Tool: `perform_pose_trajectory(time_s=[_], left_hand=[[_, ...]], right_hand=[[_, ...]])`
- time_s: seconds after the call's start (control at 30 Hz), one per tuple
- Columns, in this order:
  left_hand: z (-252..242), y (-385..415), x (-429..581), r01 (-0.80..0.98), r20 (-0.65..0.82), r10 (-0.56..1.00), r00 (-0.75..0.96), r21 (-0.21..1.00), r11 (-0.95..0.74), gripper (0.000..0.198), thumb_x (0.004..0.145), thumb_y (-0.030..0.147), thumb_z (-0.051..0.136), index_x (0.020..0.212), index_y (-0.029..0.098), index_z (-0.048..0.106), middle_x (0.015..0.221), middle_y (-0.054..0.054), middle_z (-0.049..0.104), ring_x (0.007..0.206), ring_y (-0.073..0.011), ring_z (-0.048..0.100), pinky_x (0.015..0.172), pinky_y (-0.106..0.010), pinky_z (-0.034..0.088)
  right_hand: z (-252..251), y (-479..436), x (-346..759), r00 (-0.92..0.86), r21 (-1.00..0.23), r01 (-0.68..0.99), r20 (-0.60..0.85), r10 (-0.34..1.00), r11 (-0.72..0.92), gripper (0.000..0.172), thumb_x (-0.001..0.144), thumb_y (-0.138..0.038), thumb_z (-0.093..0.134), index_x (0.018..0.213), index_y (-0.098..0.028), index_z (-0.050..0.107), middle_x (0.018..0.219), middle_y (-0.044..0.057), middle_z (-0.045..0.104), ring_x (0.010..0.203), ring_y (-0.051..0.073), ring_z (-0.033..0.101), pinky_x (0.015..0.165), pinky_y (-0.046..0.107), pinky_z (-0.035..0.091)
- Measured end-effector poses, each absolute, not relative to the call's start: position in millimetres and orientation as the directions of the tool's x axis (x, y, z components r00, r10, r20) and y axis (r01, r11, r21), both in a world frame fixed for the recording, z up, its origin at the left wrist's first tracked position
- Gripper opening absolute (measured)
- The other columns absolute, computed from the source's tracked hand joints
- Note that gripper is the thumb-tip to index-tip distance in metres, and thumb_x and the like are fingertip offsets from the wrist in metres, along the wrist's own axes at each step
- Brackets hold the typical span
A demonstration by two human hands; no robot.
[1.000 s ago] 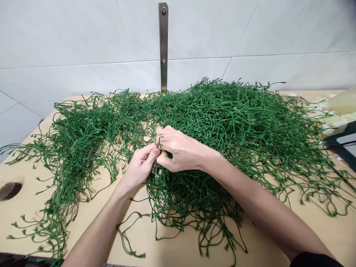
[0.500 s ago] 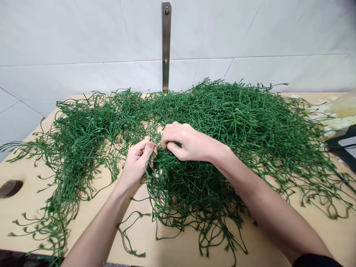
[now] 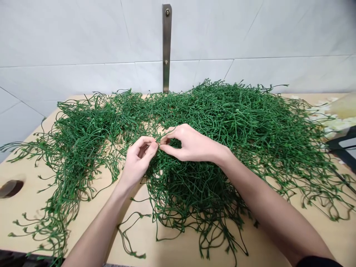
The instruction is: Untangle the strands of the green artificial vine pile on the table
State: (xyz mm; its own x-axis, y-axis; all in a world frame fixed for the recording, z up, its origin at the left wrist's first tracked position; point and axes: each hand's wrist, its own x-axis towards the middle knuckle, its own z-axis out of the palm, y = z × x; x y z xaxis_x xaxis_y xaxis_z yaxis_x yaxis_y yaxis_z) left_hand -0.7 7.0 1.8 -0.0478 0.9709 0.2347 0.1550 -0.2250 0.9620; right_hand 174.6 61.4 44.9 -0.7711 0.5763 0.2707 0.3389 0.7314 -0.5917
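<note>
A big tangled heap of green artificial vine strands (image 3: 236, 122) covers most of a light wooden table (image 3: 172, 244). My left hand (image 3: 139, 159) and my right hand (image 3: 189, 144) meet over the middle of the heap. Each pinches a thin green strand between thumb and forefinger, and the fingertips almost touch. Both forearms reach in from the bottom edge across the loose strand ends.
A metal bracket (image 3: 166, 44) is screwed to the white tiled wall behind the table. A round hole (image 3: 11, 187) is cut in the tabletop at the left. At the right edge lie pale flower pieces (image 3: 330, 118) and a dark flat object (image 3: 345, 148).
Both hands have lifted slightly and their fingers have loosened from a tight clutch into fine pinches on a strand. The view has shifted down a little.
</note>
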Motion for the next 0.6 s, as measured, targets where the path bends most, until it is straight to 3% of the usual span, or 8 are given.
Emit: perform_pose_trajectory(time_s=[0.17,0.37,0.6], left_hand=[[0.7,7.9,-1.1,0.139,0.220,0.971,-0.091,0.969,-0.206,0.024,0.074,0.034,0.076,0.083,0.017,0.062,0.075,0.000,0.060,0.067,-0.0109,0.053,0.062,-0.022,0.044],[-1.8,7.0,-3.2,0.163,0.291,0.956,-0.038,0.946,-0.281,0.016,0.078,0.030,0.073,0.084,0.018,0.065,0.079,-0.001,0.065,0.070,-0.0118,0.058,0.066,-0.022,0.047],[-3.7,6.3,-1.3,0.203,0.391,0.920,0.008,0.901,-0.384,0.007,0.079,0.024,0.074,0.080,0.018,0.070,0.078,-0.002,0.070,0.069,-0.0120,0.062,0.064,-0.022,0.049]], right_hand=[[46.0,60.9,176.2,-0.703,-0.605,0.356,0.328,0.630,0.712,0.016,0.085,-0.017,0.056,0.076,-0.013,0.069,0.078,0.004,0.071,0.073,0.014,0.060,0.076,0.028,0.045],[51.1,62.9,178.4,-0.695,-0.767,0.330,0.197,0.692,0.550,0.015,0.083,-0.020,0.060,0.092,-0.012,0.070,0.087,0.005,0.071,0.078,0.013,0.059,0.076,0.028,0.045],[52.6,66.5,182.5,-0.748,-0.791,0.354,0.080,0.658,0.499,0.008,0.075,-0.020,0.064,0.075,-0.012,0.065,0.070,0.001,0.061,0.065,0.011,0.048,0.064,0.025,0.039]])
